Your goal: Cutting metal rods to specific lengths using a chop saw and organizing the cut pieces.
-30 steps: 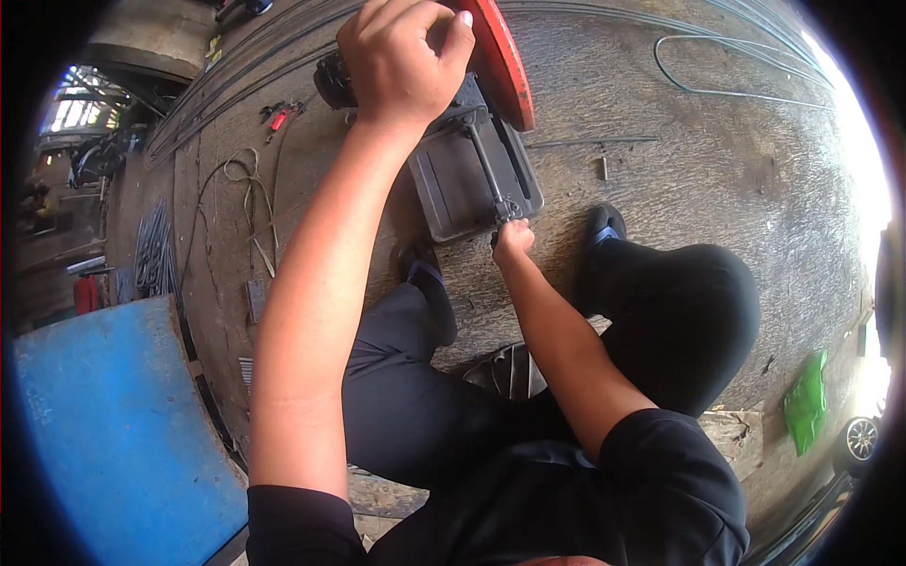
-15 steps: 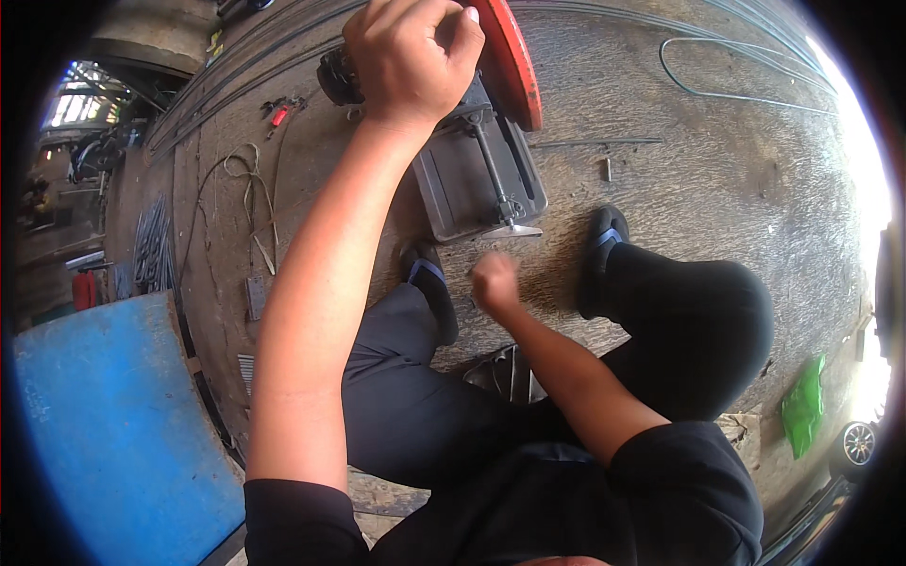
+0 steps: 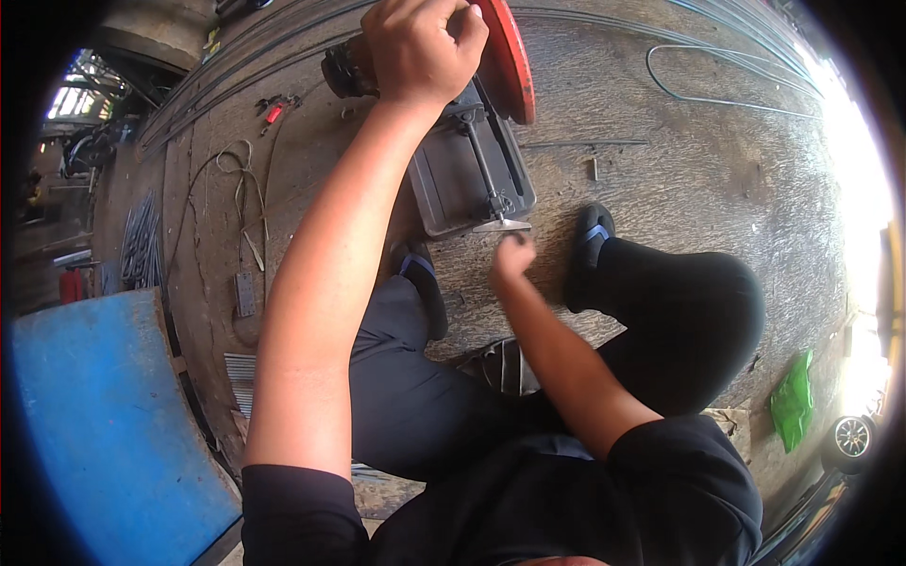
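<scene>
A cut-off saw with a red blade guard and a dark grey base stands on the floor ahead of me. My left hand is closed over the top of it beside the guard, fingers wrapped round its handle, which the hand hides. My right hand is closed just below the silver end piece of the vise screw, at the near edge of the base. Blur hides part of its fingers, and I cannot make out what is in them.
My sandalled feet flank the saw's near end. A blue panel stands at the left, by bundled metal rods. Long thin bars cross the far floor. A short metal piece lies right of the saw; a green bag lies far right.
My right hand has moved up and to the right, closer to the vise screw's silver end. My left hand stays on the saw. The whole view has shifted slightly.
</scene>
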`<state>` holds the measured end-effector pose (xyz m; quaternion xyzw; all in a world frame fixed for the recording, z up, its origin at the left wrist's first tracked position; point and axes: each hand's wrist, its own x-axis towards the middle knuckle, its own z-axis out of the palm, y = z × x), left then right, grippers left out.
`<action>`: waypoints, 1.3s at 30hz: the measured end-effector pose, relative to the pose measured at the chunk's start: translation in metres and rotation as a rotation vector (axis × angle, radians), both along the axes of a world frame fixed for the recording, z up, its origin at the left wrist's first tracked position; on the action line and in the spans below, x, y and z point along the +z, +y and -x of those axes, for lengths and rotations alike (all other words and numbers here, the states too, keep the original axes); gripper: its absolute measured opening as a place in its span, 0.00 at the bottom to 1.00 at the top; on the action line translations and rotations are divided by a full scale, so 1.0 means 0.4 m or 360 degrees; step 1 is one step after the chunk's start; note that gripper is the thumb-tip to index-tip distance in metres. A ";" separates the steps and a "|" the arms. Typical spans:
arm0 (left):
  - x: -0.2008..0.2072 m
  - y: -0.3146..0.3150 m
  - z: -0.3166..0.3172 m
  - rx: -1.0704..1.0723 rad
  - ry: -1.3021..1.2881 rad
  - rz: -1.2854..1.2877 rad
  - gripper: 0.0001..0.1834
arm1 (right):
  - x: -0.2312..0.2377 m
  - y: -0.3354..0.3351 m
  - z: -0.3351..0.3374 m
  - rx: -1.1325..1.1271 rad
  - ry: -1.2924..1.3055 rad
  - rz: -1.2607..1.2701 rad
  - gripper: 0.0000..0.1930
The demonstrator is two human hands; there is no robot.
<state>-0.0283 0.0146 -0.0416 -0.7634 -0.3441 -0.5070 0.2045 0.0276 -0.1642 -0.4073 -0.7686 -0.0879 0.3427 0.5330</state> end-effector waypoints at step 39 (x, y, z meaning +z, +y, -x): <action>0.024 0.009 0.034 -0.0196 0.0101 0.0363 0.05 | 0.009 0.071 -0.077 -0.0103 0.2436 0.0072 0.16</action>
